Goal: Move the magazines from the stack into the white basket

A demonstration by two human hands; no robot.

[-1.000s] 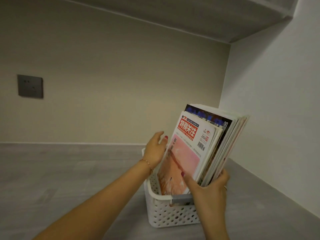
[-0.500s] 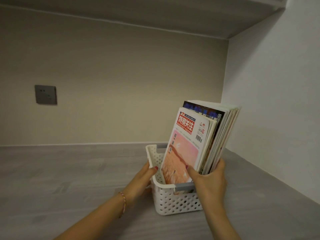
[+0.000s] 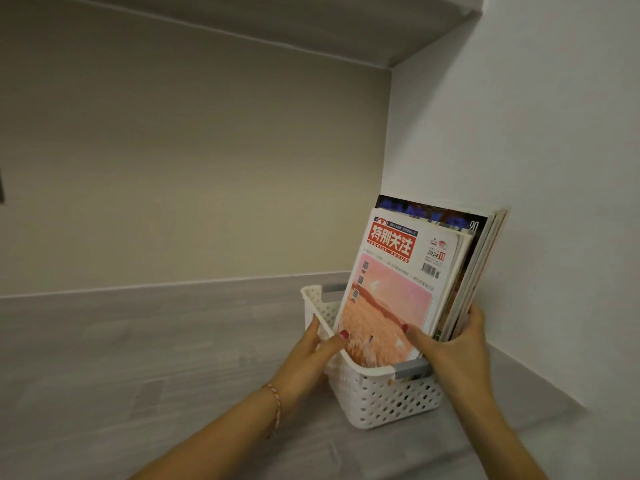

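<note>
Several magazines (image 3: 408, 282) stand upright in the white perforated basket (image 3: 384, 400) on the grey counter, leaning toward the right wall. The front one has a pink cover with a red title block. My right hand (image 3: 450, 348) grips the lower right of the bundle, thumb across the front cover and fingers behind. My left hand (image 3: 313, 348) holds the basket's left rim, thumb resting over the top edge next to the front magazine.
The grey wood-grain counter (image 3: 156, 358) stretches to the left. A beige back wall (image 3: 207, 168) and a white side wall (image 3: 554, 202) meet in the corner right behind the basket. A shelf underside (image 3: 311, 26) runs overhead.
My left hand dropped from the top of the front magazine to the basket's left rim. The magazines now stand straighter and closer to the corner; the view has swung right.
</note>
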